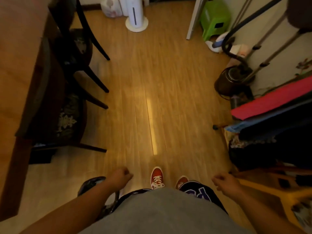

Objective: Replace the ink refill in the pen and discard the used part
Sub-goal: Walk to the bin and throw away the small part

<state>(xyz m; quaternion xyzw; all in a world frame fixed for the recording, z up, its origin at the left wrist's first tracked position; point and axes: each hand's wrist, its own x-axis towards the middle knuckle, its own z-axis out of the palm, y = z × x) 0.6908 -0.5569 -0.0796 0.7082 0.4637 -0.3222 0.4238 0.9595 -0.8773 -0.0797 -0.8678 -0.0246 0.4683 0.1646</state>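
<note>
I am standing on a wooden floor and looking down at it. My left hand [120, 176] hangs low at the bottom left with its fingers curled closed. My right hand [225, 182] hangs at the bottom right, also loosely curled. Nothing shows in either hand. No pen, refill or bin is in view. My red shoes [157, 178] stand between the hands.
A wooden table [18, 68] runs down the left side with dark chairs [74, 53] tucked against it. A white tower appliance [136, 16] and a green stool [214, 19] stand at the far end. A garment steamer [233, 80] and piled clothes [273, 119] crowd the right. A yellow stool [276, 188] stands near my right hand.
</note>
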